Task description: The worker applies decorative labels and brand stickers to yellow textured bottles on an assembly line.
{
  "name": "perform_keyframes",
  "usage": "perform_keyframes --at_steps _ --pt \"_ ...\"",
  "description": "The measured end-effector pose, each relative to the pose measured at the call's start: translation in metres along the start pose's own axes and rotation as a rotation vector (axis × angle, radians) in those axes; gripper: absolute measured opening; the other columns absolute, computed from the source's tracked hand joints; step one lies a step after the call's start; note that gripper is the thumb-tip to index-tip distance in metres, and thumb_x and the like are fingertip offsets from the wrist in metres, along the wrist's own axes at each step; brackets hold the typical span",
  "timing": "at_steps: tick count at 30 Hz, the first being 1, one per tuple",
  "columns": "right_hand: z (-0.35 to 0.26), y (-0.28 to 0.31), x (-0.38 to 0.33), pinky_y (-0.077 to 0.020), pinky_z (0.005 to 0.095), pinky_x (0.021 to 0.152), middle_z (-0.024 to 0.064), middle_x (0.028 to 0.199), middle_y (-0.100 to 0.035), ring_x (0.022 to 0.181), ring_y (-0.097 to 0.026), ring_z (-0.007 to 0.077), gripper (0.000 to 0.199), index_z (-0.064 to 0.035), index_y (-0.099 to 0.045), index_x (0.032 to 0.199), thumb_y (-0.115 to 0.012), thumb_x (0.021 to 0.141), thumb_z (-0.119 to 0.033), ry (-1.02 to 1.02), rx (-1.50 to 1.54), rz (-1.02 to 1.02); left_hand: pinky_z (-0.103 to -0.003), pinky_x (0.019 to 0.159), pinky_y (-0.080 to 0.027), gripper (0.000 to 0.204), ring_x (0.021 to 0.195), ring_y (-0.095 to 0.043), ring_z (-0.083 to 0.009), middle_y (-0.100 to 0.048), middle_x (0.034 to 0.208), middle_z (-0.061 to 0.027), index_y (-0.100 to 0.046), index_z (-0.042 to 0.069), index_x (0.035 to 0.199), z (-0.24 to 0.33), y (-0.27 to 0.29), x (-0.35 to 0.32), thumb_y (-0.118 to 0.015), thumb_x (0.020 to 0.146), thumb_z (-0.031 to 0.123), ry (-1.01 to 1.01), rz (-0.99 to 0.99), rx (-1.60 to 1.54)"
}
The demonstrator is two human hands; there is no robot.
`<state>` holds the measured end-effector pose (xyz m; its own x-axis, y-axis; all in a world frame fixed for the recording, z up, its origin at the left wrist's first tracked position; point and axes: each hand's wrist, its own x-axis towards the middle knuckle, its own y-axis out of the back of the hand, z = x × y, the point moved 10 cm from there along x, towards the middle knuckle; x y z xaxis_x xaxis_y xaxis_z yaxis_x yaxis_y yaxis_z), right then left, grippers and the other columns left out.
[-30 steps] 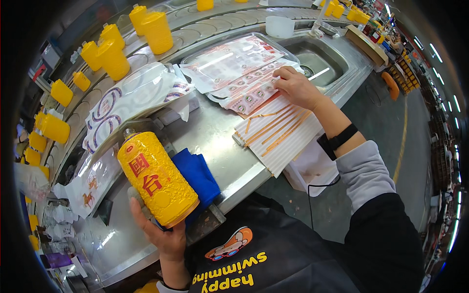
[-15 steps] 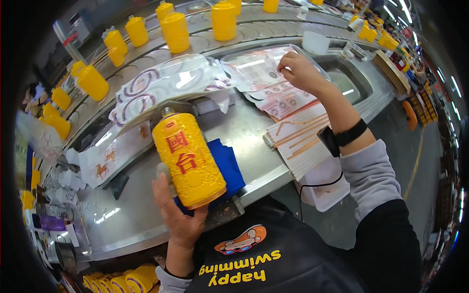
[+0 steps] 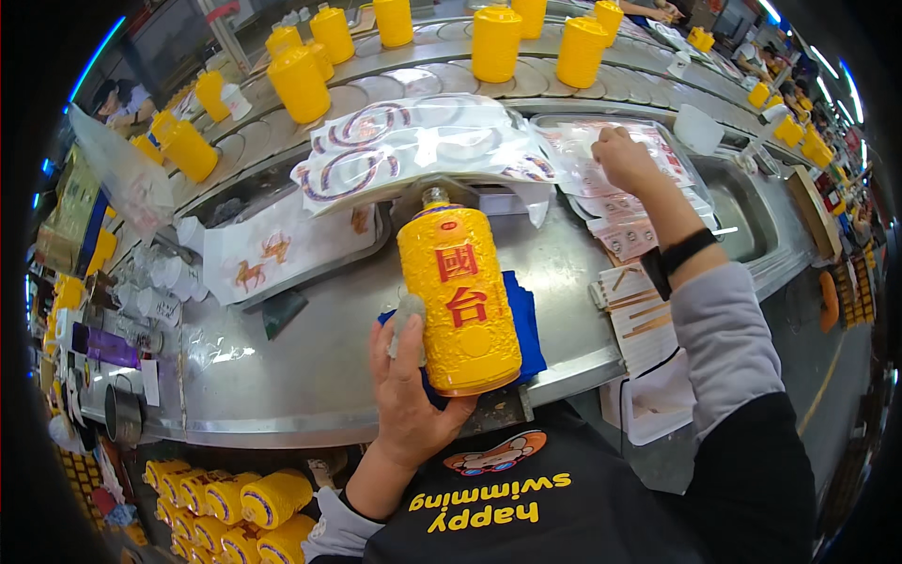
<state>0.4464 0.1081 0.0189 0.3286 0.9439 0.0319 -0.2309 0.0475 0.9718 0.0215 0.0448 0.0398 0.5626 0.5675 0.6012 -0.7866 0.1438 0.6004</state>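
A yellow embossed bottle (image 3: 460, 301) with red characters and a clear neck leans over a blue cloth (image 3: 526, 324) at the metal bench's near edge. My left hand (image 3: 413, 404) holds it by its lower left side and base, a grey cover on one fingertip. Up at the right, my right hand (image 3: 625, 160) is over a tray of printed sheets (image 3: 573, 155), its fingers closed together. Whether a sheet is pinched in them is hidden. White sheets with ring-shaped prints (image 3: 413, 141) lie just beyond the bottle.
Yellow bottles (image 3: 496, 45) stand on the conveyor behind the bench; more are stacked (image 3: 272, 498) below at left. A tray with horse prints (image 3: 272, 258) lies left of the bottle. At right are a ridged white board with strips (image 3: 644, 324) and a sink (image 3: 738, 202).
My view has swung left, so the bench sits further right in the picture. The bottle stands more upright in my left hand. My right hand stays at the printed sheets.
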Motion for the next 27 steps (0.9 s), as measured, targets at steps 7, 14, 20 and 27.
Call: perform_keyframes --at_steps 7,14,20,27 --pt "-0.140 0.178 -0.138 -0.0467 0.0407 0.089 0.0162 0.108 -0.058 0.106 -0.055 0.0356 0.016 -0.0019 -0.061 0.087 -0.062 0.074 0.007 0.467 0.432 0.666 -0.042 0.114 -0.023 0.081 0.135 -0.035 -0.0287 -0.033 0.146 -0.0177 -0.022 -0.004 0.145 -0.007 -0.002 0.003 -0.055 0.094 0.049 0.272 0.037 -0.871" --pt "-0.218 0.172 -0.225 -0.0474 0.0438 0.087 0.0160 0.116 -0.056 0.111 -0.055 0.0362 0.026 -0.0030 -0.063 0.090 -0.066 0.065 0.004 0.469 0.596 0.542 -0.041 0.113 -0.027 0.069 0.133 -0.039 -0.0256 -0.040 0.141 -0.0162 -0.028 0.003 0.143 -0.019 -0.006 0.014 -0.044 0.098 0.052 0.469 0.111 -1.077" --pt "-0.223 0.157 -0.236 -0.0425 0.0393 0.079 0.0157 0.117 -0.056 0.116 -0.052 0.0313 0.030 -0.0006 -0.064 0.102 -0.065 0.074 -0.009 0.441 0.553 0.534 -0.036 0.106 -0.037 0.067 0.126 -0.044 -0.0237 -0.037 0.139 -0.0171 -0.023 -0.001 0.143 -0.007 -0.012 0.016 -0.062 0.093 0.019 0.468 0.048 -0.981" --pt "-0.215 0.152 -0.238 -0.0466 0.0434 0.087 0.0179 0.114 -0.057 0.110 -0.054 0.0360 0.043 0.0010 -0.063 0.110 -0.066 0.067 0.002 0.434 0.786 0.452 -0.037 0.107 -0.036 0.068 0.126 -0.044 -0.0249 -0.038 0.138 -0.0185 -0.024 -0.001 0.142 -0.021 -0.017 0.016 -0.064 0.087 0.008 0.489 0.009 -0.888"
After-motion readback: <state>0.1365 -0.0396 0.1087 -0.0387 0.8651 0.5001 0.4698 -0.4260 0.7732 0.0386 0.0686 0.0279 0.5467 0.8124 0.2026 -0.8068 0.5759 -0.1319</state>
